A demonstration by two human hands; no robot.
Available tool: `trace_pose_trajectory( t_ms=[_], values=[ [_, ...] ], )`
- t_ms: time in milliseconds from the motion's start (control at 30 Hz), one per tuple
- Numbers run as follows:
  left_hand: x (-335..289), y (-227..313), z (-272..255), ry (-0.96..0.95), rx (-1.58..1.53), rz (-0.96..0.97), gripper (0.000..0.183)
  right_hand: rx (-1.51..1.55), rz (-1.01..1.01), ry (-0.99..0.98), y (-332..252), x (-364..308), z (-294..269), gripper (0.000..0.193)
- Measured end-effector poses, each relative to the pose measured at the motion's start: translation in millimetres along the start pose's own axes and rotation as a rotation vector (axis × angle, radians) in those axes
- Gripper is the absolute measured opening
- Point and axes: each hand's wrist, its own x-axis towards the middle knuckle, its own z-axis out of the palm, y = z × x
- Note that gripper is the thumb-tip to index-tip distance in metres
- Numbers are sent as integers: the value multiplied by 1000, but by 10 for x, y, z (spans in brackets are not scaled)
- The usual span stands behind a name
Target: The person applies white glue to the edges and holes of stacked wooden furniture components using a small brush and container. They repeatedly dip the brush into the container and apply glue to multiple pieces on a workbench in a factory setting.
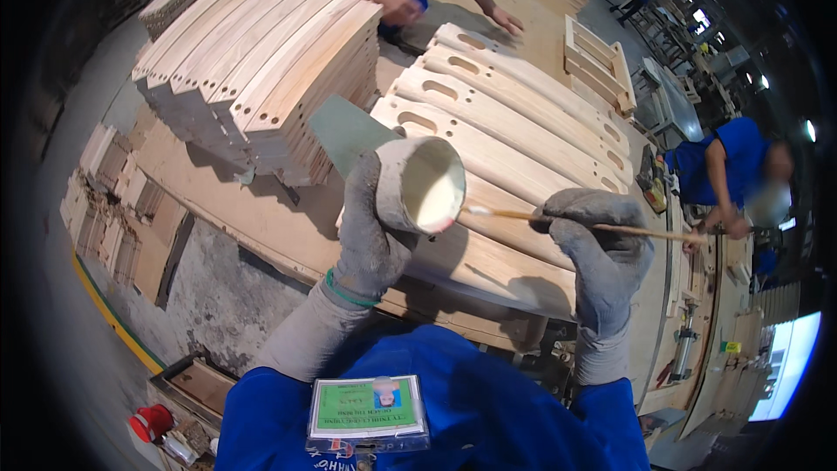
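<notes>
Your left hand (368, 231) grips the cup (401, 183), mid-frame; your right hand (602, 240) pinches the stick (510, 214), tip just beside it. The cup is tilted: levelling it and wiping the tip inside should limit drips onto the boards (514, 135).

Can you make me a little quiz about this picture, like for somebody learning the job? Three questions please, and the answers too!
1. True or false: the left hand holds a cup.
2. Pick one. The right hand holds:
A) a hammer
B) a thin stick
C) a saw
3. Fill in the colour: the band around the left wrist is ____.

Key:
1. True
2. B
3. Green
</notes>
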Motion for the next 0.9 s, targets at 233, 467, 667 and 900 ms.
trace_pose_trajectory(
  t_ms=[233, 467, 667, 900],
  values=[
    [-176, -443, 446, -66, 92, 90, 57, -107, -192, 7, 145, -314, -362, 13],
    [-131, -943, 579, -111, 151, 195, 57, -424, -372, -158, -35, -995, -841, 16],
    [-250, -1189, 816, -267, 86, 43, 57, 72, -269, 231, 12, -1172, -924, 4],
    [-179, -1403, 901, -263, 93, 51, 60, -46, -279, 234, 26, -1135, -1129, 20]
  ],
)
